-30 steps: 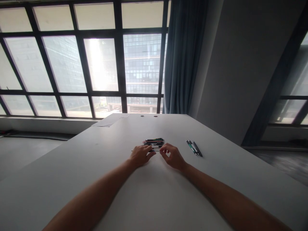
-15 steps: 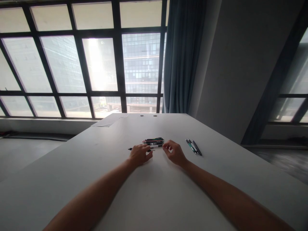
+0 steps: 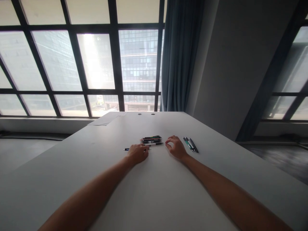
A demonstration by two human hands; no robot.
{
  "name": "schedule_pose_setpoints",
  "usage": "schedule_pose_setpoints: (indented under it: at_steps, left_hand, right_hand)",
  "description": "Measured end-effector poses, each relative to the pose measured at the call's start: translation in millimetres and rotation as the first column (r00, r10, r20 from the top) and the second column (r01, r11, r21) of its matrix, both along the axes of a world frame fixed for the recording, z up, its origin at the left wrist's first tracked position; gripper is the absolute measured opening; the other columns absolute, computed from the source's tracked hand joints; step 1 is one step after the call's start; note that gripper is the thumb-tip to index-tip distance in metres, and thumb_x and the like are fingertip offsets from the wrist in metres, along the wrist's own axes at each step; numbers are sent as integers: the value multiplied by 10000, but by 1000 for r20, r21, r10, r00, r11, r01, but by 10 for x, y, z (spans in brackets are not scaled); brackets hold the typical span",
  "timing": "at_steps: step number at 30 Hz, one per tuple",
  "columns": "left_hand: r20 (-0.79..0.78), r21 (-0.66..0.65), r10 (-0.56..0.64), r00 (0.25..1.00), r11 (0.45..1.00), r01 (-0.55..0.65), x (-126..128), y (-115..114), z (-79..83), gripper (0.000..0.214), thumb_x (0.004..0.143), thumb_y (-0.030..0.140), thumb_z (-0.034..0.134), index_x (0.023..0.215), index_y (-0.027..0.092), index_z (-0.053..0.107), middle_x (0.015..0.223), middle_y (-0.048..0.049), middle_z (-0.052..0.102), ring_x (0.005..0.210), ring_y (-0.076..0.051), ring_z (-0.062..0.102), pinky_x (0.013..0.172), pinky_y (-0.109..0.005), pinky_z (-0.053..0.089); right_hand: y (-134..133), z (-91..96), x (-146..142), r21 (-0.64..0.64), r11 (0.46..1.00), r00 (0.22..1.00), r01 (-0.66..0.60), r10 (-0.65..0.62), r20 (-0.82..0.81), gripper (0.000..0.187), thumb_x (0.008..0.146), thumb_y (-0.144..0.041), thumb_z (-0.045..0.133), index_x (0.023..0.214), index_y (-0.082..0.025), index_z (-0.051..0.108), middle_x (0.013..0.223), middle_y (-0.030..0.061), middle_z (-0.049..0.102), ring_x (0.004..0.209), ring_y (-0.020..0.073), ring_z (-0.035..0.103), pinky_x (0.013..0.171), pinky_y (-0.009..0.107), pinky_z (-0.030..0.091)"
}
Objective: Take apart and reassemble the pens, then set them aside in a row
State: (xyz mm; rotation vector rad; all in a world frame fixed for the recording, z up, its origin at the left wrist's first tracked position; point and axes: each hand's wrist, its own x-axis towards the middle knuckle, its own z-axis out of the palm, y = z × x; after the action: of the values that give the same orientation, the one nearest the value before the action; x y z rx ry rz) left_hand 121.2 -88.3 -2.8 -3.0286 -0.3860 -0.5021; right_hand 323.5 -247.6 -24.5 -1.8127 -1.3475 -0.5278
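Note:
My left hand (image 3: pixel 138 153) rests low on the table with its fingers closed around a thin dark pen (image 3: pixel 126 149), whose ends stick out on both sides. Just beyond its fingertips lies a white-and-black pen (image 3: pixel 152 144), at the near side of a row of several pens (image 3: pixel 151 139) lying roughly crosswise. Right of that pen's tip is my right hand (image 3: pixel 176 148), thumb and forefinger curved and apart, nothing between them. Beside my right hand, three pens (image 3: pixel 191 144) lie slantwise, side by side, one of them partly green.
The white table (image 3: pixel 154 189) runs toward the window. Sheets of paper (image 3: pixel 103 120) lie at its far left edge, and two dark round fittings (image 3: pixel 153 114) sit at the far end. A blue curtain (image 3: pixel 176 64) hangs behind.
My right hand has drawn away from the white-and-black pen's tip and its fingers have parted. My left hand has closed more over the dark pen. The view has shifted slightly.

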Motion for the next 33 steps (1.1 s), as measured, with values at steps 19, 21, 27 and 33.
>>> schedule_pose_setpoints:
  at_steps: [19, 21, 27, 33]
  left_hand:
    - [-2, 6, 4, 1000, 1000, -4, 34, 8, 9, 380, 906, 342, 405, 1207, 339, 637, 1080, -52, 706, 899, -225, 672, 763, -325, 488]
    - [14, 0, -2, 1000, 1000, 2, 25, -5, 12, 375, 904, 337, 410, 1195, 335, 645, 1076, -45, 707, 899, -225, 673, 765, -328, 493]
    - [52, -5, -18, 999, 1000, 18, 7, -3, 5, 341, 903, 323, 422, 1127, 300, 679, 1025, -43, 709, 870, -201, 670, 755, -299, 497]
    - [146, 48, -115, 982, 993, 109, -1, 35, -50, 302, 912, 304, 425, 1060, 247, 683, 937, -54, 699, 786, -192, 665, 707, -304, 507]
  right_hand:
    - [59, -1, -72, -241, 966, 993, 96, -76, 92, 84, 784, -188, 637, 779, -209, 718, 954, 68, 638, 921, 219, 549, 845, 364, 419]
    - [68, -3, -69, -252, 963, 992, 98, -73, 108, 91, 794, -197, 632, 786, -211, 721, 957, 69, 638, 920, 217, 550, 836, 360, 419]
    - [66, 14, -73, -264, 959, 992, 101, -76, 103, 105, 815, -200, 615, 794, -212, 717, 960, 69, 641, 915, 219, 557, 819, 357, 413]
    - [24, 106, -304, -55, 998, 983, -11, 20, 181, 122, 866, -195, 561, 955, -174, 643, 996, 89, 641, 957, 220, 565, 830, 354, 409]
